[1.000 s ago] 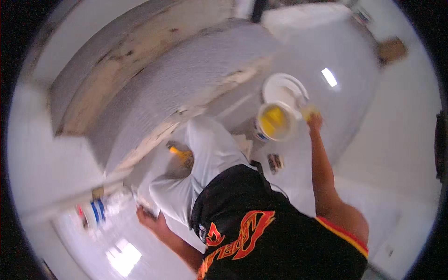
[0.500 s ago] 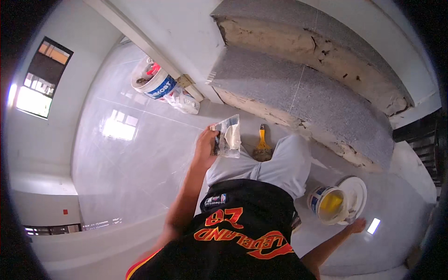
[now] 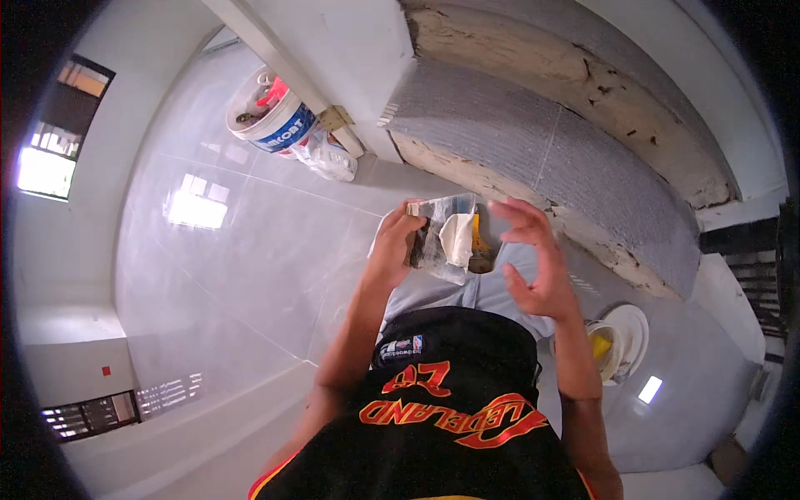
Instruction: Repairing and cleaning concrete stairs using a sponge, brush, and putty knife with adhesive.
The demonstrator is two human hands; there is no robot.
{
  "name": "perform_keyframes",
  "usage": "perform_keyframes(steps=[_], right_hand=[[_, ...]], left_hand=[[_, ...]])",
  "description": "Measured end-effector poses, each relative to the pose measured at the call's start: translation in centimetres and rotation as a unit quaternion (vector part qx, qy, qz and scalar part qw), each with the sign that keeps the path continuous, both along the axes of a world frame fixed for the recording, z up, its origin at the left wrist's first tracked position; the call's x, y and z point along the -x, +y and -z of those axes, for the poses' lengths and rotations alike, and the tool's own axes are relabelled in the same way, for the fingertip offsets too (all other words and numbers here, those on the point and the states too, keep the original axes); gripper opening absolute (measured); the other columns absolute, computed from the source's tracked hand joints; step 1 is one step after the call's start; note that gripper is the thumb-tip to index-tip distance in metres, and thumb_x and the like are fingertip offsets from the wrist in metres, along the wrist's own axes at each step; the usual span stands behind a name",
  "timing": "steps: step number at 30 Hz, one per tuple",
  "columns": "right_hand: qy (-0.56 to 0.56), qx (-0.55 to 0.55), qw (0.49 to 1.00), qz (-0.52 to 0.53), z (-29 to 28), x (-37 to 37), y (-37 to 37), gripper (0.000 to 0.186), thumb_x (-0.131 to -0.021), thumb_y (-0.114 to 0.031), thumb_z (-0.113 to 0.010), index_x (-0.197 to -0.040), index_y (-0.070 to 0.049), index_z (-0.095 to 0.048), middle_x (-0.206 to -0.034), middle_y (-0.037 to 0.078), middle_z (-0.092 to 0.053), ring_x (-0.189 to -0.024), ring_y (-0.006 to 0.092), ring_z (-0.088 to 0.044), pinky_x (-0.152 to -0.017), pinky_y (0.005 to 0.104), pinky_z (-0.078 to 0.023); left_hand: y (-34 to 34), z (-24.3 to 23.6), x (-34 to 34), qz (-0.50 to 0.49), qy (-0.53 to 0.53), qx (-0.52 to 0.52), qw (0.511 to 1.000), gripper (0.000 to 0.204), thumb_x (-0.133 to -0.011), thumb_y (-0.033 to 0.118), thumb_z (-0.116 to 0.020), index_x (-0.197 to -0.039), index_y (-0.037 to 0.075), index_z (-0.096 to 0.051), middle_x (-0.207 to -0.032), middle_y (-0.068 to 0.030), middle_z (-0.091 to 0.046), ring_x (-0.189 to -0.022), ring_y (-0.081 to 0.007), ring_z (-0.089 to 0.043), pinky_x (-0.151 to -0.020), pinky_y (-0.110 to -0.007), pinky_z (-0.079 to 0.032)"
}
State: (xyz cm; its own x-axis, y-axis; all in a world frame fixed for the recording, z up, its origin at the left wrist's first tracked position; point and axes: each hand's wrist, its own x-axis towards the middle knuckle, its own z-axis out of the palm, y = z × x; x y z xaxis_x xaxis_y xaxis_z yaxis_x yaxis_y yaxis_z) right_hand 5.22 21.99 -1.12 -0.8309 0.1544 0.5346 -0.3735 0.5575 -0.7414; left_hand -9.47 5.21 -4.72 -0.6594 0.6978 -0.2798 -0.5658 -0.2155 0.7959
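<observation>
Landmark = the grey-tiled step; everything is placed against it.

Nearest: left hand sits just short of the step's lower edge, over the person's knees. Fingers are clamped on the left edge of a flat steel trowel blade, thumb on top. A smear of pale paste covers the blade's right half. The blade is held up in the air, clear of the floor.

Right hand is just beside the blade on its right, not touching it. Fingers are spread and curled, holding nothing.

Handling judgement: the blade looks thin, stiff and light, with sharp edges. The paste is soft and wet, so that face is likely slippery and will shed if tilted. Take it by the clean left edge or by a handle; no handle shows here. Keep it level.

Right of the hands, below the step's right end: small tub of yellow paste beside a white lid, both on the floor tiles.

Under the blade, against the step's riser: an orange-handled tool, mostly hidden.

Farthest, past the step's left end by the white wall trim: a white bucket holding tools, with a crumpled plastic bag touching it.
</observation>
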Motion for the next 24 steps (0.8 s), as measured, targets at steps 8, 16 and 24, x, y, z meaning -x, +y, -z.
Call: perform_keyframes(steps=[8,16,24], right_hand=[[-0.079,-0.11,0.987,-0.091,1.2,6.3,-1.7,0.035,-0.058,0.006,-0.051,-0.089,-0.009,-0.042,-0.122,0.011,-0.051,-0.121,0.0328,-0.035,-0.101,0.0422,-0.026],[-0.1,0.206,0.956,-0.182,4.4,11.9,-0.1,0.026,-0.062,0.006,-0.051,-0.084,-0.007,-0.042,-0.11,0.013,-0.054,-0.106,0.0249,-0.048,-0.092,0.039,-0.036],[-0.095,0.02,0.988,0.121,11.6,30.9,8.2,0.036,-0.067,-0.005,-0.053,-0.102,-0.004,-0.047,-0.105,0.01,-0.052,-0.103,0.0233,-0.048,-0.093,0.0358,-0.035]], left_hand=[[-3.3,2.4,3.2,-0.011,-0.031,-0.013,0.999,0.026,-0.081,0.007,-0.041,-0.104,-0.001,-0.048,-0.092,-0.0069,-0.055,-0.083,-0.0154,-0.056,-0.075,-0.028,-0.045],[-3.7,6.8,7.2,-0.118,-0.151,-0.013,0.981,0.027,-0.081,0.009,-0.042,-0.106,0.002,-0.049,-0.095,-0.006,-0.054,-0.089,-0.0155,-0.053,-0.08,-0.028,-0.044],[-6.4,6.9,9.9,-0.196,-0.159,0.013,0.968,0.035,-0.081,0.014,-0.042,-0.113,0.002,-0.047,-0.092,-0.0072,-0.056,-0.077,-0.0162,-0.058,-0.063,-0.029,-0.051]])
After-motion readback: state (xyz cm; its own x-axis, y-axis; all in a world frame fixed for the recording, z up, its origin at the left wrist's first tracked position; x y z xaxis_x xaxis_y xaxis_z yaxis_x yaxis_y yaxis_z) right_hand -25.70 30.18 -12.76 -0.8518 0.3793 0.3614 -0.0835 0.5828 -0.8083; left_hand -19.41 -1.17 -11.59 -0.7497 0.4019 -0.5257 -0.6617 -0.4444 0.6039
